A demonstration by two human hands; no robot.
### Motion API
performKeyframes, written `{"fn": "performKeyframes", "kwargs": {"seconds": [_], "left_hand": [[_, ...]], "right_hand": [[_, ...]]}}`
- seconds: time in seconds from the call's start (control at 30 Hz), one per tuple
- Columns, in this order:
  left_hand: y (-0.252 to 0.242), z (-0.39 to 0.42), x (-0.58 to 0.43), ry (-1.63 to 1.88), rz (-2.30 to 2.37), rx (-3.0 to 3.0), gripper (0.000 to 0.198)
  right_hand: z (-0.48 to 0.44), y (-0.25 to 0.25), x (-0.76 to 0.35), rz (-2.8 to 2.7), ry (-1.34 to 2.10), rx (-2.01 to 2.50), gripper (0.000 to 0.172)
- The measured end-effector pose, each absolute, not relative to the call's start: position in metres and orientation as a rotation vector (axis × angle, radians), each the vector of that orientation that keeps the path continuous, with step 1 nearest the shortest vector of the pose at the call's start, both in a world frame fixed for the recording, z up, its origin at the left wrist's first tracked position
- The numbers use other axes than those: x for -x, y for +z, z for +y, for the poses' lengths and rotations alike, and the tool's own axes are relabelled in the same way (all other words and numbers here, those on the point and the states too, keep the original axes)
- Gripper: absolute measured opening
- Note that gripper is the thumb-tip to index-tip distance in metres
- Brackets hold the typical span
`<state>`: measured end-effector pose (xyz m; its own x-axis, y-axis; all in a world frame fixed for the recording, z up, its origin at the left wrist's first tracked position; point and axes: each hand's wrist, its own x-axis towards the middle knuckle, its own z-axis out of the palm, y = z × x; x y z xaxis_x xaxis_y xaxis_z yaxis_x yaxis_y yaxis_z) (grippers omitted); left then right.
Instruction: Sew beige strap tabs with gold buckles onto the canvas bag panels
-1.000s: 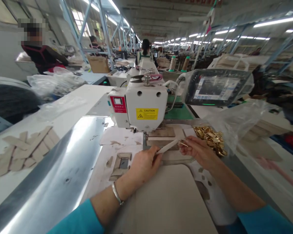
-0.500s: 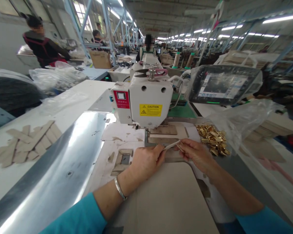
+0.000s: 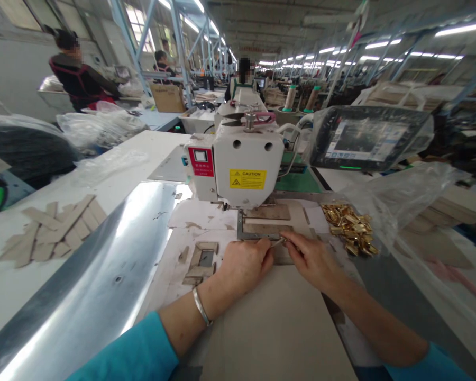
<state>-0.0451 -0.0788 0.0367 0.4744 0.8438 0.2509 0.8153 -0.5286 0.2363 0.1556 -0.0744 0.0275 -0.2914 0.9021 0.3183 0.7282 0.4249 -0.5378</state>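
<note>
My left hand (image 3: pixel 246 264), with a silver bangle at its wrist, is closed on one end of a small beige strip (image 3: pixel 278 242). The fingers of my right hand (image 3: pixel 311 259) pinch the strip's other end; any metal piece there is too small to make out. Both hands are just in front of the metal clamp frame (image 3: pixel 257 236) under the white sewing machine head (image 3: pixel 248 159). Beneath them lies a large beige panel (image 3: pixel 273 323). To the right is a pile of gold metal pieces (image 3: pixel 351 227).
Beige strips (image 3: pixel 59 227) lie piled on the white table at left. A control screen (image 3: pixel 371 137) in plastic stands at back right, above a clear plastic bag (image 3: pixel 412 196). Several people sit farther back, one (image 3: pixel 77 69) at left.
The strip between my hands is lower and less visible, and my right hand's fingers have come closer to my left hand. The whole view has shifted slightly.
</note>
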Motion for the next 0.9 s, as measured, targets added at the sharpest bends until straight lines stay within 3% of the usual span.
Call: {"fn": "performKeyframes", "kwargs": {"seconds": [0.2, 0.37, 0.67, 0.9], "left_hand": [[0.028, -0.053, 0.038, 0.579, 1.404, -2.817, 0.032], [0.011, -0.030, 0.025, 0.486, 1.295, -2.805, 0.063], [0.000, -0.013, 0.016, 0.417, 1.346, -2.782, 0.068], [-0.002, -0.022, 0.017, 0.415, 1.431, -2.744, 0.067]], "right_hand": [[-0.045, 0.036, -0.166, -1.894, 0.904, 1.622, 0.022], [-0.009, 0.041, -0.185, -1.740, 0.961, 1.765, 0.040], [0.021, 0.027, -0.195, -1.643, 1.084, 1.926, 0.035], [0.027, 0.011, -0.198, -1.813, 0.987, 1.823, 0.038]]}}
